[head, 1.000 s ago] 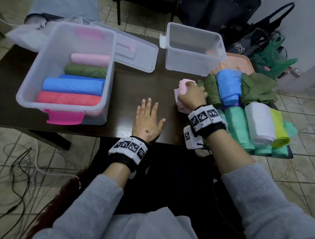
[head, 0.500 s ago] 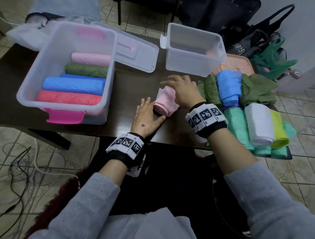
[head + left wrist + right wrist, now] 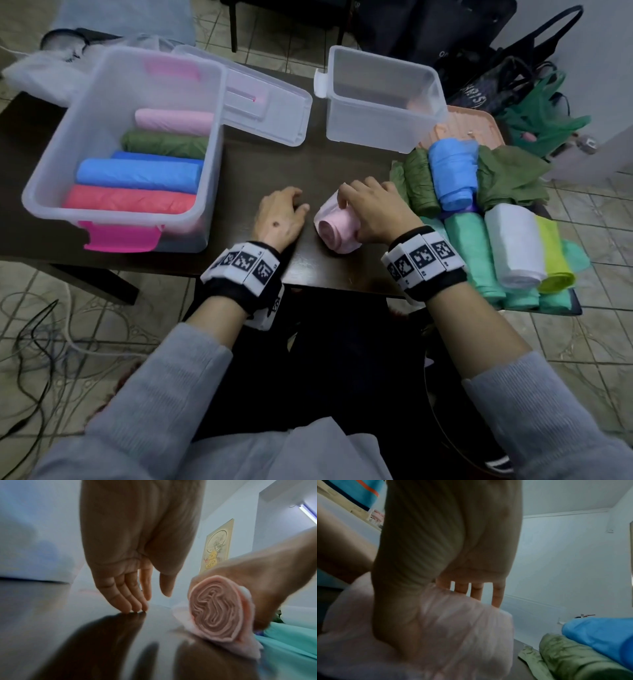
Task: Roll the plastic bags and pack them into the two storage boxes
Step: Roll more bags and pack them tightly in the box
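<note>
Rolling step: our right hand [image 3: 371,212] grips the pink roll [image 3: 337,233]; left hand [image 3: 281,219] rests loosely open on desk [image 3: 274,171]. Next, we judge, packing it.

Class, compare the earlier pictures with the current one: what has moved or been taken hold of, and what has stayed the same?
The right hand has carried the pink roll from beside the pile of bags to the table's middle, where it now holds it. The left hand, flat before, now rests on its fingertips beside the roll. The large box with its five rolls, the small box and the pile are unchanged.
</note>
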A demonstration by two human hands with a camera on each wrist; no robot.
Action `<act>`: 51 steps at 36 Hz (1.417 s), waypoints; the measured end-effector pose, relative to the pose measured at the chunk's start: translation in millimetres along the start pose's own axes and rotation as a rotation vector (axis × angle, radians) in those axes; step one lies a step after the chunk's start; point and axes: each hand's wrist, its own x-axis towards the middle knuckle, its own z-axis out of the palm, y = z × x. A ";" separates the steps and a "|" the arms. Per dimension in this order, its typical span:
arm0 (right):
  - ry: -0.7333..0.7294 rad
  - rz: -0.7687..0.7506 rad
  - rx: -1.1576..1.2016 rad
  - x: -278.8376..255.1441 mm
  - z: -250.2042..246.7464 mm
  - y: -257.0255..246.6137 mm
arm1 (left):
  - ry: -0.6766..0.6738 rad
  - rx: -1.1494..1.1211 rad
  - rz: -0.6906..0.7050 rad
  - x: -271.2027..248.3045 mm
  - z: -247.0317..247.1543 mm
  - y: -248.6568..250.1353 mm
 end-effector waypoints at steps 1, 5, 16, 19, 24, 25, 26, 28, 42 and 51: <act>-0.011 -0.002 -0.012 -2.2 1.2 0.1 | -0.036 -0.007 -0.028 3.0 -2.0 5.6; -0.038 -0.018 -0.038 -10.2 7.2 1.1 | -0.224 0.064 -0.061 12.0 -4.6 25.7; 0.110 -0.038 0.077 -18.9 11.9 -8.1 | -0.351 0.163 -0.022 23.4 -10.9 43.6; 0.128 -0.091 0.044 -19.8 16.2 -15.0 | -0.311 0.096 -0.022 31.6 -17.7 41.8; 0.017 -0.093 0.125 -18.7 22.8 -23.7 | -0.226 -0.038 -0.002 37.5 -26.0 38.1; -0.009 -0.083 0.163 -18.4 22.7 -24.2 | -0.200 -0.073 -0.002 37.7 -26.6 37.0; -0.036 -0.076 0.199 -18.0 21.9 -24.6 | -0.162 -0.105 -0.001 37.5 -26.8 36.2; -0.081 -0.070 0.258 -18.0 19.4 -24.5 | -0.059 -0.136 -0.009 36.3 -25.6 35.4; -0.149 -0.075 0.243 -13.7 16.3 -32.1 | -0.408 0.008 -0.276 22.1 -18.8 36.1; -0.161 -0.105 0.260 -15.2 13.9 -36.5 | -0.290 -0.259 -0.223 24.5 -25.4 40.2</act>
